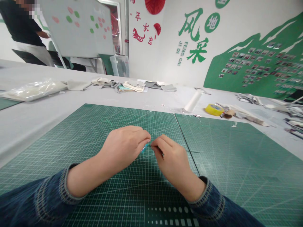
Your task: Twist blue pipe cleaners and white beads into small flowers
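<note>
Over the green cutting mat (99,142), my two hands meet almost fingertip to fingertip. My left hand (127,142) is closed in a pinch around a small shiny blue piece (144,148), mostly hidden by the fingers; its exact kind is too small to tell. From its right side a thin dark strand (194,152) runs through the pinched fingers of my right hand (172,156), and its free end sticks out to the right beyond that hand. Whether the strand is cord or wire I cannot tell.
A second cutting mat (236,151) adjoins on the right. Behind lie a white roll (193,101), yellow tape (214,109), a cardboard tube (229,114), fabric scraps (132,85) and a plastic-wrapped bundle (35,90). A person (26,31) stands beside a whiteboard (78,28).
</note>
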`<state>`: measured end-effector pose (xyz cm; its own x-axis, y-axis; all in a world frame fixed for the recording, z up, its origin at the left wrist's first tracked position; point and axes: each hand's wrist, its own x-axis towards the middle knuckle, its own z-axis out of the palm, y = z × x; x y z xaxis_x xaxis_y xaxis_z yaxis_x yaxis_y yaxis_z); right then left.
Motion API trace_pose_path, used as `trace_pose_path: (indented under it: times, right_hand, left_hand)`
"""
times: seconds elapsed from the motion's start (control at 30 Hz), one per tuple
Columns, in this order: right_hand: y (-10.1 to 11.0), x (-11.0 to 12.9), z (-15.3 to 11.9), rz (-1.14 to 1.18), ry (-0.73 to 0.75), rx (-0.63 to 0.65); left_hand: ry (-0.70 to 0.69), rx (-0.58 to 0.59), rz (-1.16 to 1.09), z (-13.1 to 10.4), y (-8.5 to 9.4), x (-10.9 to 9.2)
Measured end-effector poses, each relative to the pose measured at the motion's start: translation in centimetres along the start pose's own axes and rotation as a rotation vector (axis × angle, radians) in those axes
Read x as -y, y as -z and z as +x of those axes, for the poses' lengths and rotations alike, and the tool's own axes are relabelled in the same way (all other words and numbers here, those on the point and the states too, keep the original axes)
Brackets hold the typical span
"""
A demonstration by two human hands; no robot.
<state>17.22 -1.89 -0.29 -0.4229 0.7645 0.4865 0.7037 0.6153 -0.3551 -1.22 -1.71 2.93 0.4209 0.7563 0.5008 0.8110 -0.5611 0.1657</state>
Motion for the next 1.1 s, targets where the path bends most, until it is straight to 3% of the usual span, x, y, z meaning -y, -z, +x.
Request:
trace_pose_path:
  times: [0.23, 0.43, 0.57, 0.67, 0.87, 1.1]
  right_hand:
    - [0.2, -0.1, 0.2, 0.135, 0.043, 0.056]
    - [0.5, -0.3, 0.3, 0.365, -0.005, 0.029]
    - [0.8, -0.2, 0.6, 0.566, -0.193, -0.031]
    - [0.8, -0.5, 0.8, 0.809, -0.409, -0.048]
    - [0.6, -1.2, 1.2, 1.200, -0.619, -0.173]
    - [0.4, -1.1, 1.3, 1.276, -0.684, -0.211]
  left_hand:
    - [0.046, 0.079, -0.214, 0.9, -0.2, 1.4]
    - [0.281, 0.285, -0.591, 1.6, -1.2, 3.1]
    - [0.348, 0.325, -0.913, 1.5, -2.4, 3.4]
    - [0.346, 0.321, -0.960, 1.1, -3.2, 2.7]
    - [0.266, 0.220, -0.864, 0.6, -3.5, 1.0]
    - [-0.017, -0.148, -0.324, -0.6, -3.1, -0.5]
